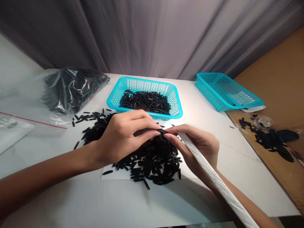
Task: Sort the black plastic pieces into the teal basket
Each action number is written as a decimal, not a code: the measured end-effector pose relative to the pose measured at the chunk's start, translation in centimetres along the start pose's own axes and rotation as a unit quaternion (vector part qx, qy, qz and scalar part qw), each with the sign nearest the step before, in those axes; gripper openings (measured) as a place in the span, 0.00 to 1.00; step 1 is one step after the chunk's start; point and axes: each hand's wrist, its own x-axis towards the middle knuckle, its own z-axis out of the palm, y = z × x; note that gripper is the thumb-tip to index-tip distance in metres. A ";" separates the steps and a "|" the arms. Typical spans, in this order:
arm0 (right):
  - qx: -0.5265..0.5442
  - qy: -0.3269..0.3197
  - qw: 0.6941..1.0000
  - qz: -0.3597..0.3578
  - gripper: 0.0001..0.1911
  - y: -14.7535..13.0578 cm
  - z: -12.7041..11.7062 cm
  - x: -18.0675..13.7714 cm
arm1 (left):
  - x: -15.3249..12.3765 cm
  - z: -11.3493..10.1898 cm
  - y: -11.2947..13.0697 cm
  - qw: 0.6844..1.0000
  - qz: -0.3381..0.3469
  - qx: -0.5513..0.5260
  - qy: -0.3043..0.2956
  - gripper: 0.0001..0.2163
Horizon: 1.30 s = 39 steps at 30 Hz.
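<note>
A heap of small black plastic strips [152, 158] lies on a white sheet [190, 173] on the table. My left hand [123, 136] hovers over the heap, fingers pinched on a small bunch of the black strips [155, 130]. My right hand [197, 144] meets it from the right, fingertips closed on the same bunch. A long white paper tube [213, 180] lies across my right hand and forearm. Behind the heap stands a turquoise basket [177, 109] holding more black strips.
A clear plastic bag [71, 88] full of black strips lies at the back left. A second turquoise basket [228, 91] sits tilted at the back right. A brown board [280, 95] on the right carries black scraps. Grey curtain behind.
</note>
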 end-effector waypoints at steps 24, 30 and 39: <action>-0.207 0.024 0.978 -0.011 0.14 2.4 -0.4 6.9 | 0.2 -0.2 -1.6 0.991 -0.085 0.076 -0.065 0.14; -0.323 -0.071 0.942 -0.051 0.18 5.3 -3.5 9.8 | 0.3 -4.3 -3.3 0.983 -0.135 0.116 -0.041 0.16; -0.416 -0.182 0.889 -0.062 0.23 11.9 -11.4 -1.3 | -12.4 -8.9 -6.6 0.945 -0.196 0.118 -0.236 0.52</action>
